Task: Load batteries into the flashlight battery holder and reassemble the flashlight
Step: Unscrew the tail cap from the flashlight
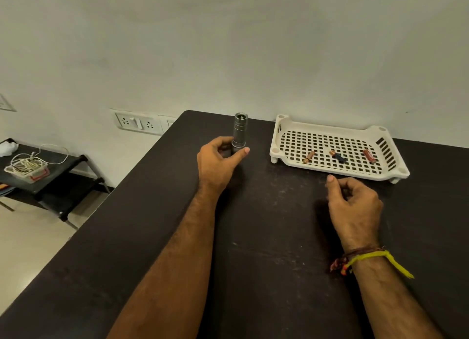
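Observation:
A silver flashlight (239, 129) stands upright on the dark table (266, 237) near its far edge. My left hand (217, 165) curls round the flashlight's lower end, thumb on the right side and fingers on the left. My right hand (355, 206) hovers low over the table in front of the tray, fingers loosely curled, with nothing visible in it. In the white perforated tray (279, 146) lie three batteries: a copper one (308, 157) at the left, a black and copper one (337, 156) in the middle, a red one (369, 155) at the right.
The tray sits at the table's far right by the white wall. Left of the table, lower down, stands a small dark side table (55, 166) with a container of cables (26, 168). Wall sockets (137, 122) are mounted behind the table's left corner.

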